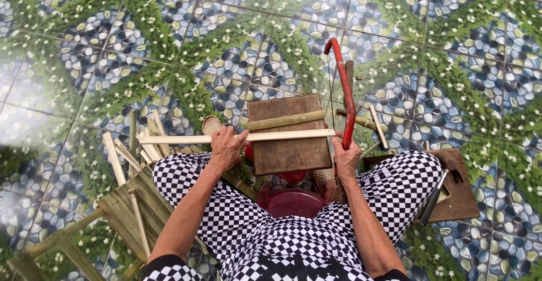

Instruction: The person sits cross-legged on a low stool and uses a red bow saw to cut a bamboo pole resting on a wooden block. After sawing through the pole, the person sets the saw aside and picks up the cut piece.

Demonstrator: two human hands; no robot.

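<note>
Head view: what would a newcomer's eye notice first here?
At centre, the left hand presses a pale split bamboo strip across a brown wooden board, while the right hand grips a red-framed hacksaw that crosses the strip. More cut bamboo pieces lie at left on the pebble-and-flower patterned tile floor.

Floor tiles [101,61]: blue/grey pebble print w/ green leaf bands & small white flowers. Trousers [293,241]: black-&-white check. Saw frame [345,89]: red. Wood block [288,151]: dull brown. Bamboo strip [237,137]: pale cream; bamboo piece [285,121] on block: olive-yellow. Stool [293,202]: dark red. Board [460,193] at right: brown.
</note>
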